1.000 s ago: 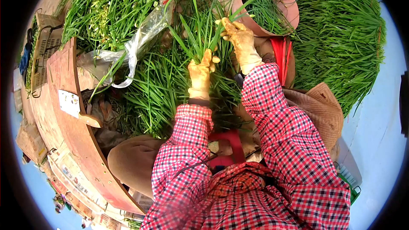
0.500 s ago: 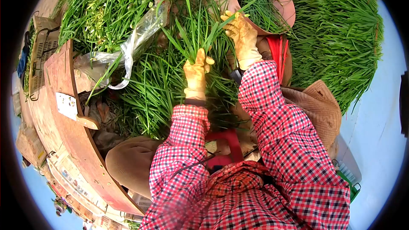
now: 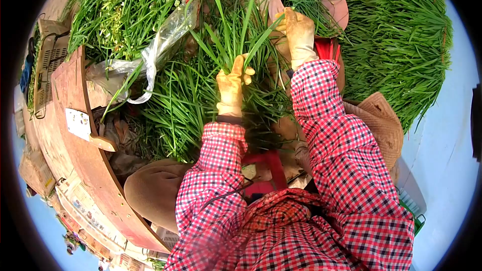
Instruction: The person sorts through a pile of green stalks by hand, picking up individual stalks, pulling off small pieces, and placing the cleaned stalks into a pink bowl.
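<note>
My left hand point(image 3: 233, 83), in a yellowed glove, is closed around the base of a small bunch of garlic chives point(image 3: 232, 45), whose flat leaves fan upward. One long leaf point(image 3: 263, 38) slants right from that bunch to the fingertips of my gloved right hand point(image 3: 298, 31), which look pinched on its end. A loose heap of chives point(image 3: 175, 105) lies below and left of my left hand. Just above my right hand stands a round pinkish tub point(image 3: 334, 2) holding thin budded stems point(image 3: 304, 0).
Large stacked chives point(image 3: 396, 35) fill the upper right. At upper left, more cut greens point(image 3: 135, 5) lie by a clear plastic bag point(image 3: 168, 37). A wooden board point(image 3: 75, 155) curves down the left side, a wooden-handled blade point(image 3: 83, 125) on it. Red strips point(image 3: 326, 50) hang below the tub.
My right hand has moved right, to just below the tub, with the leaf end at its fingers. My left hand stays almost still with the bunch.
</note>
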{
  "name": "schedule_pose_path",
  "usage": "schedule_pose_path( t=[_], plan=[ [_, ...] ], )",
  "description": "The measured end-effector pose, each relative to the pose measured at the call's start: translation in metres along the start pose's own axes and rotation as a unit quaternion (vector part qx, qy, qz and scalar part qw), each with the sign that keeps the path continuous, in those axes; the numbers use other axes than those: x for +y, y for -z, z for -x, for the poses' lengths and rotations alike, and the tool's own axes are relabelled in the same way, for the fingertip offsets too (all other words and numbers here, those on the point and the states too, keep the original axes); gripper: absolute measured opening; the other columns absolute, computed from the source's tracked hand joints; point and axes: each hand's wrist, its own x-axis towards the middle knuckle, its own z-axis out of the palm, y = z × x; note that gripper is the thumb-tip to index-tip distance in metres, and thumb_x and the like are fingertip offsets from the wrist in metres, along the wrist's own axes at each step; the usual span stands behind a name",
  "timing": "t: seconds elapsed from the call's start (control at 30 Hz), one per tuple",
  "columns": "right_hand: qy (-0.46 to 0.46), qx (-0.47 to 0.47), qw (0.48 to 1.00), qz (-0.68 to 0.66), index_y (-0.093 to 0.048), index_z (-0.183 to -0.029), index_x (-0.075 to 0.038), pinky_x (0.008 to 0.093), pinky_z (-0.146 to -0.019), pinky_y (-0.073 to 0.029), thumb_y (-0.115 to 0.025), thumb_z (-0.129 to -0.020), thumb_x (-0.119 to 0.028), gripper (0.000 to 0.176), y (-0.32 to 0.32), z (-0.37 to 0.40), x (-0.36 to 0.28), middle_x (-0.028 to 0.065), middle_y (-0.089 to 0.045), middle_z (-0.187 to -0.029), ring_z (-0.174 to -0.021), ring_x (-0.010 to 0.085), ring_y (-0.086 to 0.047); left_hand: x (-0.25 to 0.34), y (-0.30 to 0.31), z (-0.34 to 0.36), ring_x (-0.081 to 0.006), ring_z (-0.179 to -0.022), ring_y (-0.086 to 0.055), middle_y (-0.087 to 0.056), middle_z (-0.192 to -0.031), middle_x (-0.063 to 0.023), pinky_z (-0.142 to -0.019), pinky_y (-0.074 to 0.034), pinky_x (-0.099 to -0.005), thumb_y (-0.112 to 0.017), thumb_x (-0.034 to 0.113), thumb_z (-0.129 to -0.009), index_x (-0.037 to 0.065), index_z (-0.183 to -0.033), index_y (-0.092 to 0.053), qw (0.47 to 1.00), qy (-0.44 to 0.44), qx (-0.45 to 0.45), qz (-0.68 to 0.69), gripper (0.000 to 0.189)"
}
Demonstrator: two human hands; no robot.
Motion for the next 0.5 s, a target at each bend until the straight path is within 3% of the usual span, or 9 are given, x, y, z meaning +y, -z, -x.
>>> schedule_pose_path(
  t=[0.1,0.23,0.27,0.37,0.4,0.5],
  plan=[
    [-0.001,-0.016,0.999,0.039,-0.063,-0.083,0.003,0.0244,-0.052,-0.047,-0.049,-0.091,-0.025,0.032,0.002,-0.005,-0.009,0.0114,-0.065,-0.074,-0.055,0.0150,-0.061,0.000,0.000,0.001,-0.0073,-0.052,-0.047,-0.060,-0.068,-0.0022,-0.049,-0.037,-0.0208,-0.056,0.032,-0.089,0.001,-0.103,-0.063,0.999,0.008,-0.022,-0.023,0.035],
    [-0.008,-0.027,0.999,0.034,-0.062,-0.081,0.003,0.0246,-0.050,-0.047,-0.052,-0.090,-0.024,0.031,0.000,-0.012,-0.021,0.0102,-0.066,-0.074,-0.052,0.0140,-0.059,-0.014,0.008,-0.004,-0.0062,-0.057,-0.050,-0.063,-0.080,-0.0019,-0.052,-0.039,-0.0211,-0.066,0.019,-0.083,0.002,-0.103,-0.061,0.998,0.015,-0.061,-0.009,0.027],
    [-0.020,-0.022,0.999,0.038,-0.062,-0.080,0.004,0.0248,-0.049,-0.047,-0.052,-0.091,-0.025,0.032,-0.002,-0.014,-0.023,0.0111,-0.066,-0.075,-0.052,0.0142,-0.059,-0.015,0.008,-0.002,-0.0071,-0.059,-0.051,-0.065,-0.089,-0.0038,-0.052,-0.041,-0.0213,-0.069,0.013,-0.079,0.002,-0.105,-0.059,0.997,-0.041,-0.056,-0.039,0.030],
    [-0.019,-0.035,0.999,0.013,-0.062,-0.082,0.004,0.0251,-0.049,-0.047,-0.053,-0.091,-0.026,0.032,-0.003,-0.022,-0.009,0.0107,-0.066,-0.075,-0.054,0.0154,-0.060,-0.003,0.001,0.005,-0.0081,-0.060,-0.052,-0.065,-0.095,-0.0053,-0.053,-0.042,-0.0217,-0.067,0.013,-0.081,0.002,-0.106,-0.057,0.998,-0.003,-0.030,-0.053,0.029],
    [-0.004,-0.024,1.000,-0.011,-0.062,-0.084,0.003,0.0250,-0.049,-0.047,-0.052,-0.091,-0.027,0.032,-0.004,-0.024,-0.007,0.0101,-0.066,-0.074,-0.056,0.0154,-0.061,-0.009,0.002,-0.001,-0.0095,-0.060,-0.052,-0.065,-0.095,-0.0055,-0.053,-0.043,-0.0228,-0.064,0.011,-0.083,-0.001,-0.105,-0.058,0.997,0.026,-0.053,0.053,0.025],
    [0.019,0.005,0.998,-0.067,-0.062,-0.087,0.001,0.0242,-0.052,-0.046,-0.051,-0.091,-0.029,0.032,-0.003,-0.025,-0.003,0.0086,-0.067,-0.075,-0.062,0.0154,-0.064,-0.021,0.007,-0.005,-0.0114,-0.060,-0.052,-0.064,-0.095,-0.0079,-0.053,-0.044,-0.0246,-0.061,0.009,-0.086,-0.005,-0.103,-0.058,0.989,0.029,-0.074,0.128,0.023]
  ],
)
